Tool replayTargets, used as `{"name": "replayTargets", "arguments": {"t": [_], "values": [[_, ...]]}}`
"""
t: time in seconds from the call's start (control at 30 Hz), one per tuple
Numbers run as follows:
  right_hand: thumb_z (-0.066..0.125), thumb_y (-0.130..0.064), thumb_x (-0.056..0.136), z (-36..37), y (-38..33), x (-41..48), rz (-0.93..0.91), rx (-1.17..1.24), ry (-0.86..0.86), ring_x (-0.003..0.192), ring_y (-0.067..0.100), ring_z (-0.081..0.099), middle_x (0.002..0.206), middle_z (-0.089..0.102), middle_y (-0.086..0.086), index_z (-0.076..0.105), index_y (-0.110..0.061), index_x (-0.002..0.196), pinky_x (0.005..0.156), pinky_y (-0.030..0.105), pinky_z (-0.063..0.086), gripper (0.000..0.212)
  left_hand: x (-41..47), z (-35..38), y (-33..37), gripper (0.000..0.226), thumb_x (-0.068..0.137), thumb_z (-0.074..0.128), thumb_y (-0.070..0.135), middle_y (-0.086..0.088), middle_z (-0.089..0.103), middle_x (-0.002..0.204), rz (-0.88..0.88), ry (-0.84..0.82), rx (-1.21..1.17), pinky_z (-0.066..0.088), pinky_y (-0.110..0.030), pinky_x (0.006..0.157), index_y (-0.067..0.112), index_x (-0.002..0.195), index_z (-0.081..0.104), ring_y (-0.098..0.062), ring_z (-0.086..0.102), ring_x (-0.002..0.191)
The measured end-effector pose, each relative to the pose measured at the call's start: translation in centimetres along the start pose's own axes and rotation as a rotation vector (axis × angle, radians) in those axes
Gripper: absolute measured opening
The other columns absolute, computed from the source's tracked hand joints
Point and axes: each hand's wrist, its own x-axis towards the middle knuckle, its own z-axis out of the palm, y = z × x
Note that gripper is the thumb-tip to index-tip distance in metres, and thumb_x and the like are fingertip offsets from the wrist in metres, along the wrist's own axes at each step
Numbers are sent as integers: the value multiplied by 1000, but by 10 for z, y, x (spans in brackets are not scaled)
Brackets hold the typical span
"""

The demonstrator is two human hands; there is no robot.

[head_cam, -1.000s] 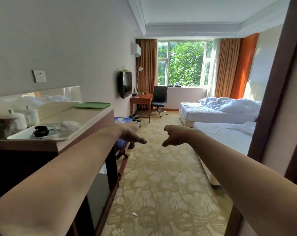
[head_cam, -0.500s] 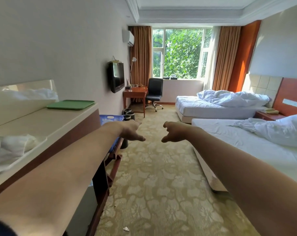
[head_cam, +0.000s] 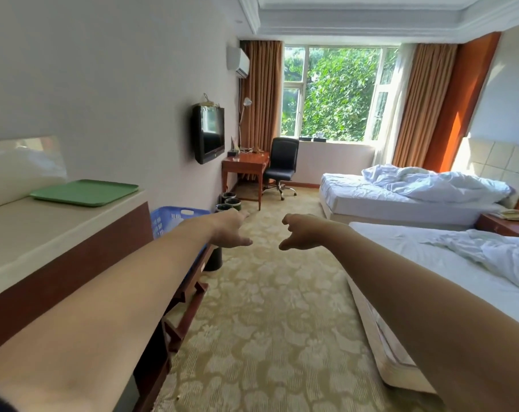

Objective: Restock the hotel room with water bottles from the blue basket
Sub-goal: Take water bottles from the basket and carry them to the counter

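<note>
While both arms stretch forward, I see my left hand and right hand loosely curled, holding nothing. The blue basket sits past the surface edge, behind my left forearm; open carpet runs between surface and bed.

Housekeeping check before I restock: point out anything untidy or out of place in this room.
Both beds are unmade: the far bed's duvet lies bunched near the headboard, and the near bed's duvet is crumpled to one side. A small pale scrap lies on the carpet.
</note>
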Motion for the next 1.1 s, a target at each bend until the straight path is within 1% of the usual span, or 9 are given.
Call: {"name": "replayTargets", "arguments": {"t": [0.07,0.27,0.43,0.6,0.7,0.83,0.97,1.03,1.1], "values": [[67,-36,88,7,12,29,-9,3,-21,123,28,50,138,52,10,41,-9,140,102,39,44,64,27,5,-6,77,95,56,41,-5,28,158,0,13,6,29,-35,114,15,155,15,-23,32,142],[66,-36,89,20,35,123,-49,40,-50,128,27,46,143,48,9,37,-10,143,101,36,40,67,109,15,-48,82,94,57,44,-4,18,162,-45,-45,-36,24,-36,118,14,156,12,-22,23,147],[66,-33,90,16,41,219,-86,54,-61,131,28,45,145,46,10,35,-10,144,103,37,39,67,194,7,-93,88,92,57,52,-5,20,161,-91,-74,-3,25,-35,116,11,155,13,-22,25,145],[67,-31,90,7,39,317,-113,70,-64,128,28,47,143,48,11,37,-8,142,101,36,41,64,281,-9,-132,93,90,54,59,-2,13,163,-104,-83,70,19,-48,119,12,155,7,-21,19,147],[67,-32,89,9,41,366,-122,72,-97,128,28,47,143,48,11,38,-7,141,103,37,41,64,322,-10,-157,94,90,52,61,-1,7,164,-123,-111,100,16,-51,119,13,155,5,-20,14,149],[67,-31,89,11,43,430,-148,81,-117,128,28,47,143,47,11,37,-8,142,105,38,41,65,372,-6,-191,90,90,55,56,-3,13,162,-156,-124,61,19,-45,119,13,155,9,-21,18,148],[67,-26,89,13,48,497,-202,82,-145,126,27,50,140,51,11,41,-9,140,99,33,41,59,421,-4,-219,85,90,58,54,-5,22,159,-204,-127,15,24,-42,115,15,153,17,-23,26,144],[68,-27,88,11,50,536,-231,58,-151,124,27,51,139,52,11,43,-8,139,99,33,41,60,449,-5,-234,85,90,57,55,-5,20,159,-228,-128,12,25,-43,117,14,153,17,-23,25,144],[68,-30,88,9,51,580,-260,24,-146,124,27,51,138,52,11,43,-9,139,102,36,44,61,479,-9,-249,86,91,54,55,-4,14,162,-261,-116,26,21,-47,118,14,154,12,-22,20,147]]}}
